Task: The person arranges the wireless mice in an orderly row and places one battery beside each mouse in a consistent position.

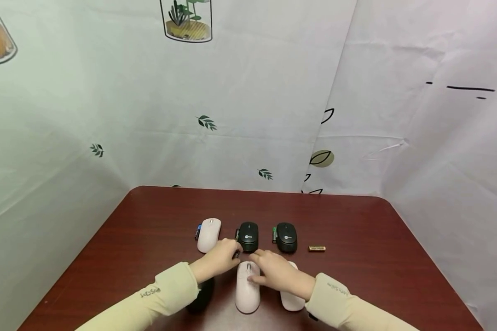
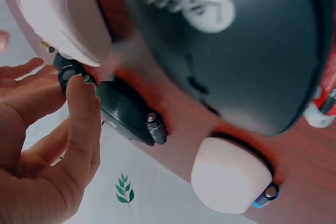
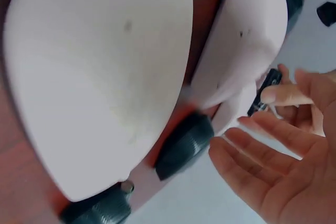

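My left hand (image 1: 217,258) pinches a dark battery (image 3: 265,92) between thumb and fingers, just behind the front middle white mouse (image 1: 247,296). With fingers extended, my right hand (image 1: 279,273) hovers at that mouse's right side, its thumb overlapping the mouse in the head view. Under the right hand and wrist lies another white mouse (image 1: 291,301), partly covered. A black mouse (image 1: 203,294) sits beneath the left wrist, mostly hidden by the sleeve. Right behind the hands stands a black mouse (image 1: 248,234) with a dark battery (image 1: 237,234) along its left side.
In the back row, a white mouse (image 1: 209,234) has a blue and black battery (image 1: 198,231) at its left. Another black mouse (image 1: 287,236) has a green battery (image 1: 274,235) beside it. A brownish battery (image 1: 316,248) lies farther right on the dark red table (image 1: 356,276). Printed cloth surrounds the table.
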Demonstrator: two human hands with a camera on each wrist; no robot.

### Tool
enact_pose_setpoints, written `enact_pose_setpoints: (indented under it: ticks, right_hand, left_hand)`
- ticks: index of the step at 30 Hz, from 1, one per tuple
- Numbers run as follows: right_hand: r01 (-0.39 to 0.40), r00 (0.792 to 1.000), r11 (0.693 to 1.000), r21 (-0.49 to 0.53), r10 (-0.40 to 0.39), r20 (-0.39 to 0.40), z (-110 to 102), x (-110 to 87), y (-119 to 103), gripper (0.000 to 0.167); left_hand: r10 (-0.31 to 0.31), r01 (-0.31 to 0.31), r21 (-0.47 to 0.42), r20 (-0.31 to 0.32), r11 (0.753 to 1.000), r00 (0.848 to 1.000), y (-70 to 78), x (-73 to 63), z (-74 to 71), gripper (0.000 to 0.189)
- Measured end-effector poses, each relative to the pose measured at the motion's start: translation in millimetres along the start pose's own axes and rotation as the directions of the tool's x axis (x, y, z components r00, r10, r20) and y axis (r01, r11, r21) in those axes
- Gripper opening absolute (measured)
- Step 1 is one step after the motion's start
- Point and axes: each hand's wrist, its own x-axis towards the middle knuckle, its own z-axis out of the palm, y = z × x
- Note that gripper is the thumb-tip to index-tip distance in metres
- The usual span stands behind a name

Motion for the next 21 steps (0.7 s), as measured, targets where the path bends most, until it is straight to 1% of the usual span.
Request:
enact_pose_setpoints:
  ticks: [2,6,9,12,16,19,21]
  right_hand:
    - [-0.009,1.0,1.0,0.006,0.009,0.025,2,-0.9,-4,0.045]
    - [-0.002,0.998,1.0,-0.016,0.003,0.06,5,-1.5,-8,0.055]
    - [0.013,0.997,0.999,-0.042,-0.01,0.073,7,-0.8,-8,0.056]
    - [0.022,0.996,0.999,-0.047,-0.018,0.083,8,0.3,-8,0.054]
    - [0.018,0.994,0.999,-0.041,-0.014,0.105,8,1.5,-9,0.052]
    - [0.018,0.993,0.998,-0.052,-0.011,0.114,8,2.4,-10,0.051]
    - [0.019,0.993,0.998,-0.061,-0.012,0.117,8,3.1,-11,0.05]
  left_hand:
    - [-0.001,0.001,0.013,0.026,1.0,1.0,-0.2,-2.5,1.0,0.004]
    - [-0.025,0.022,0.031,0.085,0.999,0.996,0.8,-7.8,4.5,0.017]
    - [-0.07,0.066,0.042,0.115,0.997,0.991,2.9,-10.6,7.2,0.017]
    - [-0.123,0.116,0.061,0.128,0.991,0.984,4.8,-12.6,9.8,0.014]
    - [-0.164,0.156,0.072,0.125,0.985,0.979,6.3,-14.9,14.3,0.014]
    - [-0.155,0.148,0.074,0.108,0.986,0.982,7.1,-16.6,18.6,0.013]
    - [-0.136,0.128,0.087,0.097,0.988,0.986,8.2,-17.9,21.3,0.012]
